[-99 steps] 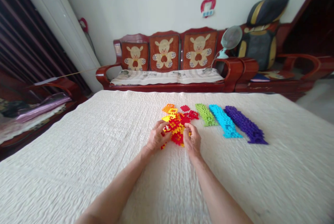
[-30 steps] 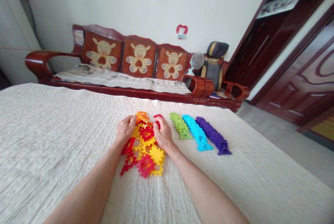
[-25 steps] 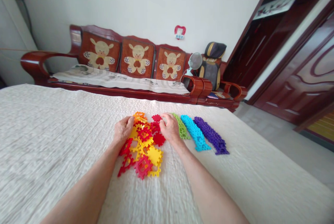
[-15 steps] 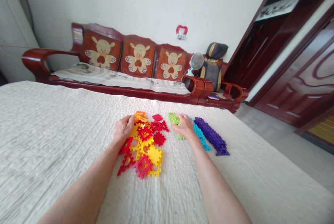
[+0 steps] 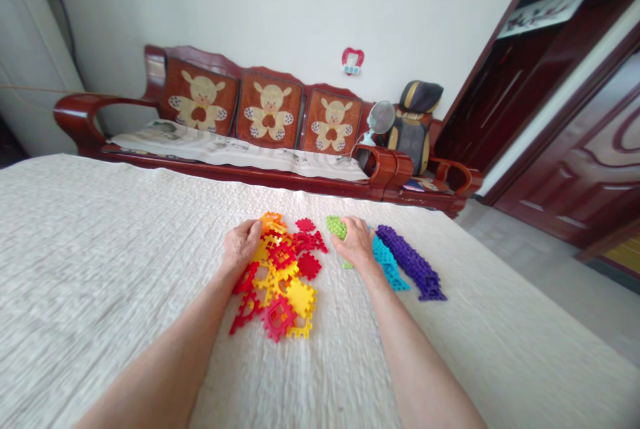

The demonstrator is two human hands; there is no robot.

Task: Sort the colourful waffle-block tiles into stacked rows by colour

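My left hand (image 5: pixel 243 242) rests at the left edge of a mixed pile of notched plastic building pieces. Its fingers are curled in, with the thumb beside an orange piece (image 5: pixel 273 219); what they hold, if anything, is hidden. In the pile lie yellow pieces (image 5: pixel 301 295) and red pieces (image 5: pixel 279 317), some solid and some with cut-out middles. My right hand (image 5: pixel 357 242) is closed around a row of light green building pieces (image 5: pixel 337 225), covering its middle. Right of that hand are a turquoise row (image 5: pixel 387 265) and a longer purple row (image 5: pixel 407 259).
Everything lies on a cream, textured cloth (image 5: pixel 125 235) over the table. Beyond its far edge stands a wooden sofa (image 5: pixel 240 172) with bear cushions. A small fan (image 5: pixel 383 117) and a padded chair (image 5: pixel 410 139) are at the back right.
The view has shifted slightly, so everything appears a little further right. Less of the green row's near end shows below my right hand. My left hand stays beside the pile.
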